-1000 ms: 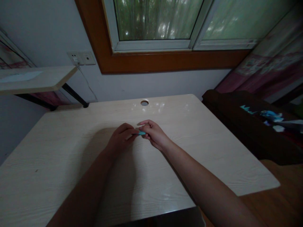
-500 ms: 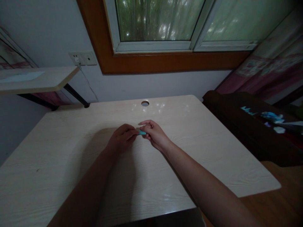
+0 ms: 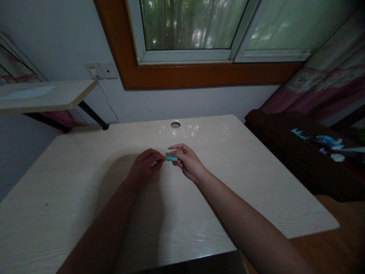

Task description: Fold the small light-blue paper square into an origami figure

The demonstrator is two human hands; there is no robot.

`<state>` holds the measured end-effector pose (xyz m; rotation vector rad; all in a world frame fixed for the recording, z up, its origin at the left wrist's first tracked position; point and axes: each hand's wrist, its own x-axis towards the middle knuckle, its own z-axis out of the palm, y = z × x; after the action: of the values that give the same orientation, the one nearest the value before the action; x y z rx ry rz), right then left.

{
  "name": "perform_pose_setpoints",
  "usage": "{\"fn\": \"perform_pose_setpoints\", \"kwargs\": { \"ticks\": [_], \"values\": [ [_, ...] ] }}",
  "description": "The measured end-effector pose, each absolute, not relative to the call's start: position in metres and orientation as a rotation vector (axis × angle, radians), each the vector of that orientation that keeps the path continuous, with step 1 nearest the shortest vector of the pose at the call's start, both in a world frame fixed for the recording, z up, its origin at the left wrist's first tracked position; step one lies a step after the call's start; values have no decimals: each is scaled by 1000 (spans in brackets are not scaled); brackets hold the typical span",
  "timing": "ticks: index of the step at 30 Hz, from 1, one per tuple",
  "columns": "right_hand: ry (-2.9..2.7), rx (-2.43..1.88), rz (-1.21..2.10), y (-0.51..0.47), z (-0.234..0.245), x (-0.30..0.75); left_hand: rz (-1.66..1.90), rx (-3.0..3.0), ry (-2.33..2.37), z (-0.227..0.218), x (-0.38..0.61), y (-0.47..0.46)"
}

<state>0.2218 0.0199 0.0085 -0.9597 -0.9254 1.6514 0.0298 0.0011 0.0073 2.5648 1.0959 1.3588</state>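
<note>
Between my hands, above the middle of the table, is a small turquoise piece of folded paper. My left hand pinches its left end between thumb and fingertips. From the other side, my right hand grips the right end with thumb and curled fingers, its index finger reaching out past the paper. Part of the paper is hidden by the fingers, so its full shape cannot be made out.
The pale wooden table has a round cable hole near its back edge. A raised shelf on black legs stands at the left. Dark furniture at the right bears several blue and white pieces. A dark edge shows at the front.
My left fingertips have drawn slightly left, and more of the turquoise paper shows between the hands. Both hands still hold it.
</note>
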Motion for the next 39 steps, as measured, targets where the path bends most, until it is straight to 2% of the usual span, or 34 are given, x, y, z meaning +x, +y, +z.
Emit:
{"fn": "perform_pose_setpoints", "kwargs": {
  "ticks": [13, 29, 39],
  "values": [
    [-943, -960, 1650, 19, 12, 222, 1333, 2593, 1060, 10, 30, 1],
    [-936, -929, 1650, 21, 8, 223, 1523, 2474, 1154, 13, 31, -1],
    [-961, -930, 1644, 20, 9, 222, 1341, 2596, 1100, 5, 28, 4]
  ]
}}
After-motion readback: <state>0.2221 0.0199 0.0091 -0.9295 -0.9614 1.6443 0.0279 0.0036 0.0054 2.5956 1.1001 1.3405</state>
